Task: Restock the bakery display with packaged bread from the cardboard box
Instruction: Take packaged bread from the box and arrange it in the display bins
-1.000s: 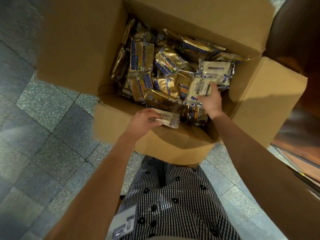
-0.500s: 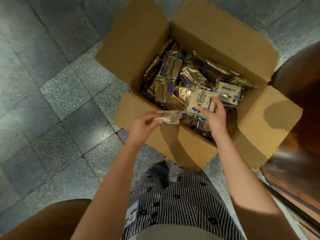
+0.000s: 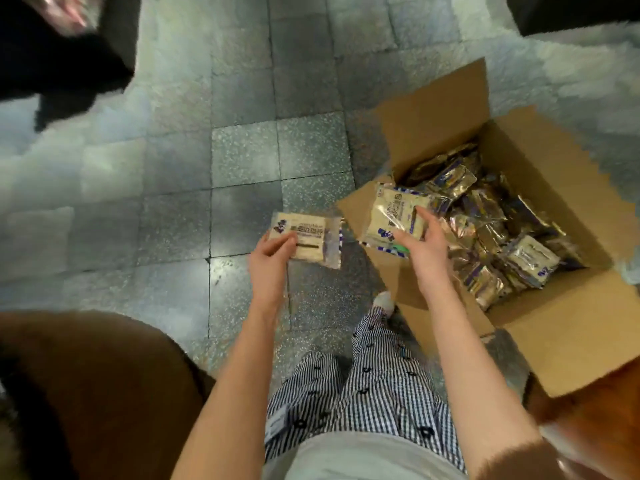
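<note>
A person stands over a tiled floor (image 3: 242, 168) with two bare hands out, each holding one pale packet of bread. The left hand (image 3: 273, 251) pinches the near corner of the first packet (image 3: 308, 239), thumb on top and fingers tucked beneath. The packet juts from the hand toward 1 o'clock, above the bare tiles and clear of the box. The right hand (image 3: 420, 247) curls around the second packet (image 3: 393, 216), one finger lying across its printed face. That packet sits at 11 o'clock from the hand, over the near left flap.

One open cardboard box (image 3: 568, 327) stands on the floor at 3 o'clock, its four flaps folded out. It holds a loose heap of gold-and-blue packets (image 3: 502, 237), perhaps two dozen, though glare and overlap prevent a firm count. One pale packet (image 3: 530, 259) lies face up among them.

The lettering on every packet is too blurred to read. The heap hides the box's bottom, and the frame cuts off its right side. A brown rounded shape (image 3: 97, 393) at 8 o'clock and a dark mass (image 3: 52, 57) at 10 o'clock cannot be identified. Striped trousers (image 3: 381, 375) and one shoe tip (image 3: 382, 301) show below.
</note>
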